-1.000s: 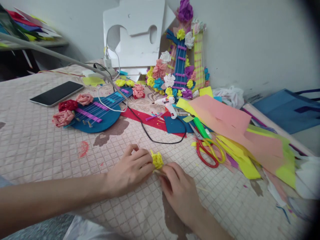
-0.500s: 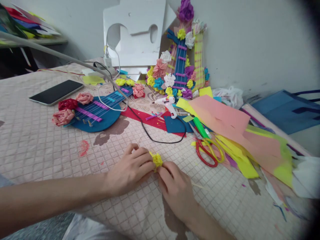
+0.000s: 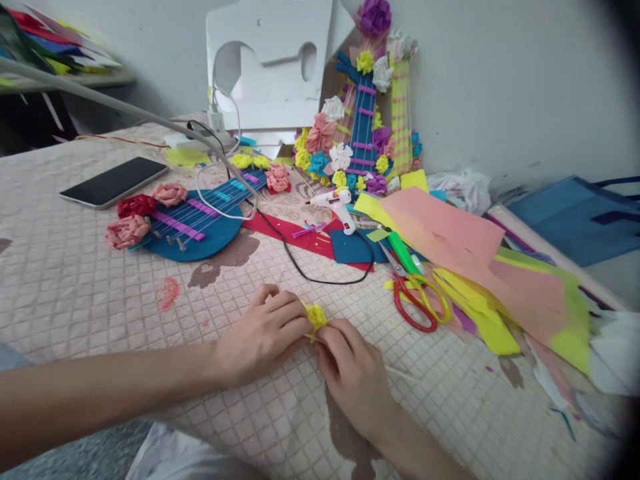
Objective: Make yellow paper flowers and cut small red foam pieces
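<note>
Left hand (image 3: 270, 337) holding ruffled yellow flower (image 3: 317, 315); right hand (image 3: 356, 377) gripping pale stick (image 3: 403, 374)
Flower's left side covered; stick's middle hidden by right hand; petal folds indistinct.

We see a craft workspace, whether in a home or workshop we cannot tell: a cloth-covered bench (image 3: 460, 407) carries a glue gun (image 3: 337, 201), scissors (image 3: 399, 268), coloured sheets (image 3: 445, 223) and flower-trimmed toy guitars (image 3: 363, 123) beside a wall (image 3: 500, 87).
</note>
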A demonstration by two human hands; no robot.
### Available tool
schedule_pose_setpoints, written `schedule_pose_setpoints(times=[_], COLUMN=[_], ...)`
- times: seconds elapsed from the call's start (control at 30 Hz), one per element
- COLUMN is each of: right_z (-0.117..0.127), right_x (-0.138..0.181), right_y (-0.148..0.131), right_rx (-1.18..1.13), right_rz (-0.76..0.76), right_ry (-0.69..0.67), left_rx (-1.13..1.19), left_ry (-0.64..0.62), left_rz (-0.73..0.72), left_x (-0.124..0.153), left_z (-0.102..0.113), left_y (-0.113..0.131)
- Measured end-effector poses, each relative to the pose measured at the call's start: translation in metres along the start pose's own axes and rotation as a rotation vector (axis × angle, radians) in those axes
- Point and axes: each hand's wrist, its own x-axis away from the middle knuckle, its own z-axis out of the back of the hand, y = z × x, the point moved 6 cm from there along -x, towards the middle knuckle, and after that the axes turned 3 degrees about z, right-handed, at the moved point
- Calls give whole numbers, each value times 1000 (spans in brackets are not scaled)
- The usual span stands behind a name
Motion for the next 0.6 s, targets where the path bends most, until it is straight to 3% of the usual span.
schedule_pose_setpoints(times=[0.33,0.6], right_z=[15,17], right_x=[4,7], right_y=[6,9], right_rx=[-153,-70], right_rz=[-25,41], right_ry=[29,14], left_rx=[183,337], left_ry=[7,-52], left_rz=[111,211], left_x=[-4,-9], left_z=[0,-7], left_y=[-7,-24])
